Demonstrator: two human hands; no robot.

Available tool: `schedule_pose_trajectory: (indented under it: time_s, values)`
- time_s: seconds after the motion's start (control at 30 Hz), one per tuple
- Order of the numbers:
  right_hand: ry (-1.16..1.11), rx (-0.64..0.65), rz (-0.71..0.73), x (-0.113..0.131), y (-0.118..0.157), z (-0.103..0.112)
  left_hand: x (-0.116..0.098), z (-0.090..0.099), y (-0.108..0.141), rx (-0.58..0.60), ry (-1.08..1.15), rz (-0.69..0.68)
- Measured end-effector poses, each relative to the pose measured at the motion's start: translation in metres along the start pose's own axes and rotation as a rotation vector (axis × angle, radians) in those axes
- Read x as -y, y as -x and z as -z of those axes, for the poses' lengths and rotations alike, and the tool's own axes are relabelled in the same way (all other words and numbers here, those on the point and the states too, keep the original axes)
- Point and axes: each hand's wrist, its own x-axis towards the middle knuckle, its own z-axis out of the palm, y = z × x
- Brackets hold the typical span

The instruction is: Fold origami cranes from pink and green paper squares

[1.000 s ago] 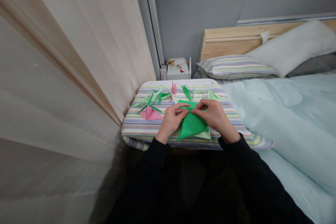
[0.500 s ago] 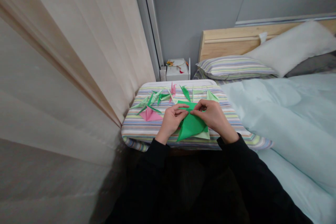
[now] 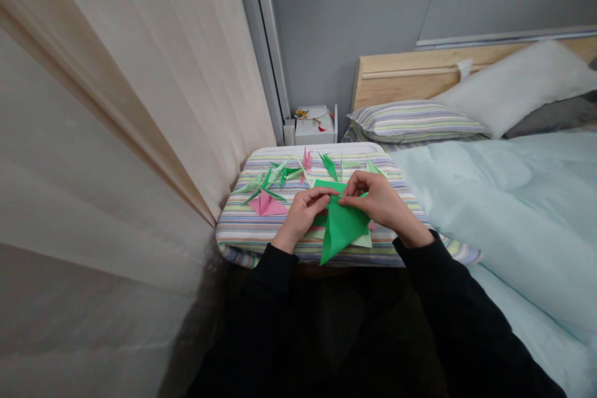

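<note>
a sheet of green origami paper (image 3: 341,224) is held up off a striped padded lap tray (image 3: 233,242), folded to a long pointed shape. its long axis runs roughly from the far edge at the fingertips down toward the person's body, tilted slightly, with the sharp tip (image 3: 323,262) directed down and a little to the left.

the upper edge is pinched from both sides. the left hand (image 3: 303,211) is closed in a narrow grip, with its fingers (image 3: 321,194) laid along the edge. the right hand (image 3: 373,196) is curled in a similar grip, with its fingertips (image 3: 347,197) set against the paper near the top corner. the two grips nearly meet there, and the folded body is hung between the wrists, with neither hand clearly nearer to it, though the tip lies closer to the left wrist.

a pale green sheet (image 3: 361,240) is lying beneath the held paper. folded paper cranes in green (image 3: 275,177) and a pink one (image 3: 265,203) are scattered over the tray beyond the left hand. a bed with a pale blue duvet (image 3: 489,211) is seen to the right.
</note>
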Motion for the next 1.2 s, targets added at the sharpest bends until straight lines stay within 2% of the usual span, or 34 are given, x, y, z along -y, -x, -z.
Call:
schedule_pose_trajectory:
  time_s: [0.17, 0.47, 0.73, 0.83, 0.9, 0.93, 1.07, 1.2]
  values:
    - [-0.087, 0.040, -0.034, 0.003, 0.000, 0.001, 0.002, 0.002, 0.000, 0.017, -0.007, 0.012]
    - [-0.040, 0.093, -0.044, 0.003, 0.000, 0.003, 0.000, -0.002, 0.000, 0.013, 0.050, 0.072]
    - [0.086, 0.039, 0.012, 0.002, -0.001, -0.001, -0.006, -0.009, 0.002, -0.043, -0.032, -0.016]
    - [0.136, 0.164, -0.041, 0.002, -0.002, 0.007, -0.004, -0.009, 0.001, -0.073, -0.064, -0.018]
    - [0.138, 0.275, -0.135, 0.000, -0.002, 0.017, -0.002, -0.008, 0.000, -0.114, -0.086, -0.029]
    - [0.115, 0.286, -0.169, -0.002, -0.001, 0.023, -0.002, -0.007, 0.000, -0.133, -0.093, -0.038]
    - [-0.036, 0.161, -0.250, -0.009, 0.006, 0.041, -0.002, -0.006, 0.001, -0.162, -0.103, -0.053]
    - [-0.115, -0.065, -0.259, -0.015, 0.015, 0.043, -0.002, -0.006, 0.002, -0.175, -0.142, -0.062]
